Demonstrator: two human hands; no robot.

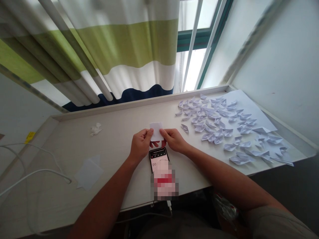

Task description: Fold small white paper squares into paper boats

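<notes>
A small white sheet of paper, roughly square, is held up above the table between my two hands. My left hand pinches its left edge, thumb on the near face and fingers behind. On the opposite edge, my right hand grips in the same way. Some fingertips show below the paper's lower edge; whether the sheet is folded I cannot tell. Just under the hands lies a phone with its screen lit, partly covered by a blurred patch. Many folded paper boats lie to the right of my right hand.
White paper sheets lie at the left, and a crumpled tissue sits farther back. A white cable crosses the left side. A larger white sheet lies under some boats. A raised ledge and curtain bound the back.
</notes>
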